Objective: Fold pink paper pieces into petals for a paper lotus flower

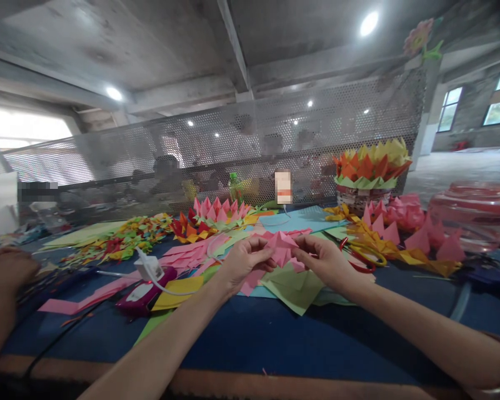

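Observation:
A folded pink paper piece with pointed petals is held up between my two hands, above the table. My left hand pinches its left edge between thumb and fingers. On the other side, my right hand grips the right edge the same way. Green paper sheets lie just below my hands. To the left, several pink paper strips are heaped. Close to my right hand rest scissors with red handles and another pair with yellow handles.
Behind stand pink paper petals and a layered paper lotus. A purple power strip with a white charger sits left. Colourful scraps cover the back left. Another person's hand is at far left; a clear jar stands right.

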`<control>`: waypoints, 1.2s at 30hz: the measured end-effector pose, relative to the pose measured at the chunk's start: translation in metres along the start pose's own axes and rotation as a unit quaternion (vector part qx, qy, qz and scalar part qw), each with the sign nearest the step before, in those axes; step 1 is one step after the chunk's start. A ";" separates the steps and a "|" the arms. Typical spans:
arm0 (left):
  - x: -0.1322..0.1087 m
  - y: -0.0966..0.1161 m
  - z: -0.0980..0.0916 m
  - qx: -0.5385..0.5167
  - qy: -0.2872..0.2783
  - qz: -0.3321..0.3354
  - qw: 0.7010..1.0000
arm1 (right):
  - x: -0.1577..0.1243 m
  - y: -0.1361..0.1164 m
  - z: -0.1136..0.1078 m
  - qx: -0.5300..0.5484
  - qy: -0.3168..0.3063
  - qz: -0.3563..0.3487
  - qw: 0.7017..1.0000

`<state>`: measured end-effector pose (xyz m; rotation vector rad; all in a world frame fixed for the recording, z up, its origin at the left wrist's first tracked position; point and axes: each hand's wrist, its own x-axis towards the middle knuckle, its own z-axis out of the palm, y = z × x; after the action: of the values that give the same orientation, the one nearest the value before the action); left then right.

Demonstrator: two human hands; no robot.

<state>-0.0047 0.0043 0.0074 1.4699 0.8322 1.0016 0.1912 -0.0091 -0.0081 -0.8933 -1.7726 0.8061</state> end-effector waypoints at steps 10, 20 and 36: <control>0.001 -0.001 -0.001 0.052 -0.021 0.005 0.998 | 0.002 0.001 -0.001 -0.079 0.019 -0.028 0.996; 0.000 0.003 0.005 0.229 0.001 0.125 0.965 | 0.000 0.002 -0.004 -0.204 0.029 -0.063 0.976; 0.001 -0.009 0.004 0.386 0.052 0.267 0.881 | -0.002 0.008 -0.003 -0.276 -0.010 -0.147 0.950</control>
<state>-0.0009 0.0046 -0.0016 2.4436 0.9867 1.2249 0.1962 -0.0067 -0.0144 -0.9390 -2.1284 0.1178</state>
